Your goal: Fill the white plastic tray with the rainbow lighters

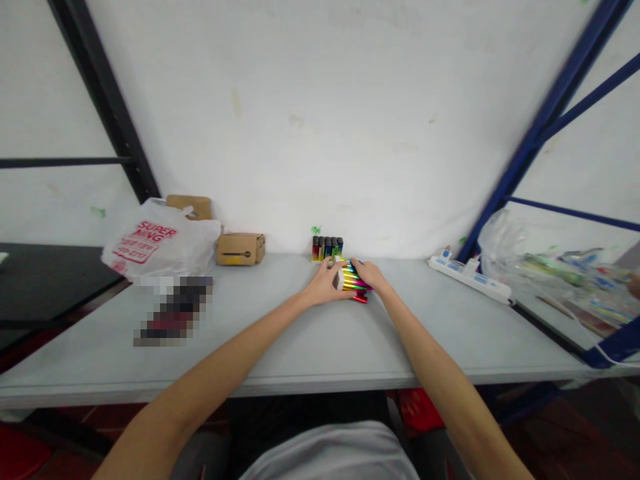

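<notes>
Near the back of the table, my left hand and my right hand close in from both sides on a bundle of shiny lighters. Their metallic bodies lie side by side in yellow, green, pink and red. The left thumb and fingers wrap round the pale end of the bundle. My right fingers press at the other end and are partly hidden behind it. A red lighter shows at the front, low against the tabletop. Just behind, a block of upright lighters with dark tops stands against the wall.
A small cardboard box and a white plastic bag with red print sit at the back left. A blurred-out dark item lies before them. On the right are a white power strip, clear plastic bags and a blue frame post.
</notes>
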Available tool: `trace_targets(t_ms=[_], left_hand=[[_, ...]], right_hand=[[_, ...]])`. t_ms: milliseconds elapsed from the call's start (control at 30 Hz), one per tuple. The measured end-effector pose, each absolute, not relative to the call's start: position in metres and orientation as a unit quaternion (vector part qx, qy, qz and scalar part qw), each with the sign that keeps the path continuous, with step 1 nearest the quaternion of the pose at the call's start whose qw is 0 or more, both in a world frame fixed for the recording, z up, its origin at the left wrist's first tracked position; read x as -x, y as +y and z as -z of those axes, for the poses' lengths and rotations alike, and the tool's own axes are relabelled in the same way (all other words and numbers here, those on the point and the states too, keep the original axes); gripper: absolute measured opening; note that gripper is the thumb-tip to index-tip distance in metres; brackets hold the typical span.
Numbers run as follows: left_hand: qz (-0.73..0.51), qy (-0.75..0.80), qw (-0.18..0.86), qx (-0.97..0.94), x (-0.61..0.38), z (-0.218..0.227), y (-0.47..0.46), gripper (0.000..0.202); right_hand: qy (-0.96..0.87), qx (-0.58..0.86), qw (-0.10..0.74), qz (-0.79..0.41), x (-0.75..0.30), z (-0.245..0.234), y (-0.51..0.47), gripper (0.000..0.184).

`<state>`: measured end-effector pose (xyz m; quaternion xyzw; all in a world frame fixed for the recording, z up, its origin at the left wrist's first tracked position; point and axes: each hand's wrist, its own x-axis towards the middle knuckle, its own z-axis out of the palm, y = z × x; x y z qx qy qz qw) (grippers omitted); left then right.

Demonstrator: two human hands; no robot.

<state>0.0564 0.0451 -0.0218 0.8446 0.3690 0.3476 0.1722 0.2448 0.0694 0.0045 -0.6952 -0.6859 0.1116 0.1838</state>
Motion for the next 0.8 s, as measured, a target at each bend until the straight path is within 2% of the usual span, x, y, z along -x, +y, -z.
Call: trace_targets(t_ms=[167,367,467,667,800], left_hand=[[-0.347,0.327,0.184,-0.859,-0.054,0.022,0.049,0.094],[-0.394,0.371,0.179,-0.821,-0.077,0.032,0.043,0.096],[-0.403,0.398,0.184,-0.803,-0.091,0.035,0.037,0.094],[-0.399,0.408,0.168,-0.804,-0.101,0.033,0.027,0.099],[-0.398,0.400,0.157,-0.810,-0.100,0.032,0.025,0.093]], right_hand=[[-0.673,0.681,0.273,-0.097,-0.241,-0.009,0.066,0.056],[-0.771,0.603,0.203,-0.033,-0.229,-0.003,0.059,0.036],[-0.781,0.593,0.197,-0.021,-0.234,-0.001,0.058,0.039],[-0.756,0.599,0.259,-0.051,-0.258,0.002,0.057,0.042],[-0.745,0.608,0.270,-0.051,-0.272,0.009,0.059,0.042]])
